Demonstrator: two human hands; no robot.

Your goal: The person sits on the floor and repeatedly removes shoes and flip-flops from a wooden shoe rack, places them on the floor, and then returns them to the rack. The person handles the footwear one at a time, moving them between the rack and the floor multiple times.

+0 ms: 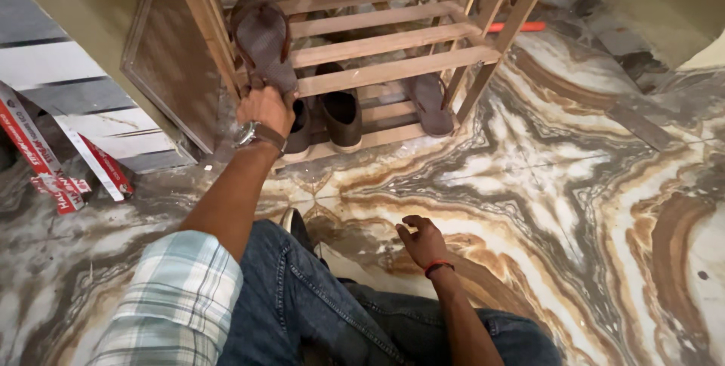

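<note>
One brown rubber sandal point(264, 41) clamped in left hand point(264, 109) fingers at slatted wooden shoe rack point(393, 41) — right hand point(423, 241) loosely open, empty.

left arm: stretched forward, sleeve rolled above elbow, watch on wrist | left hand point(266, 109): fingers closed in a grip, knuckles up | right arm: bent low, red band on wrist | right hand point(423, 241): empty, fingers loosely curled, palm down
</note>
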